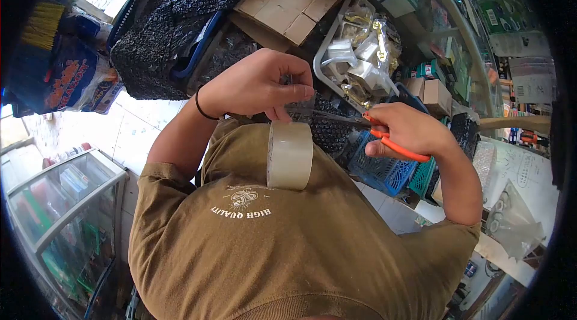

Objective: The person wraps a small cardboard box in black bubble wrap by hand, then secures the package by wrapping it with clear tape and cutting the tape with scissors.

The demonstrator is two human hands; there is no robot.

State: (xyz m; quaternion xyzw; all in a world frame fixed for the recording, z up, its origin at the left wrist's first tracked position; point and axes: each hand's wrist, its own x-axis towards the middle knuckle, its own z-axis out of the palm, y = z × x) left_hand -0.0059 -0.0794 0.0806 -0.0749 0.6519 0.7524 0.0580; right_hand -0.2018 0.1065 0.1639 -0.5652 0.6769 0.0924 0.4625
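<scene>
A wide roll of clear tape (pixel 291 155) stands on edge against my lap, below my left hand. My left hand (pixel 264 82) is bent over it, with fingers curled and fingertips near the top of the roll; what they pinch, if anything, is too small to make out. In my right hand (pixel 412 131) are orange-handled scissors (pixel 404 148), their handles between thumb and fingers. The blades point left toward my left hand, partly lost against the dark bubble wrap.
Ahead are a cardboard box (pixel 288 4), a white basket of packaged brass-coloured parts (pixel 360 49) and black bubble wrap (pixel 174 19). Blue crates (pixel 384 170) sit to the right. A glass cabinet (pixel 66 212) stands at the lower left.
</scene>
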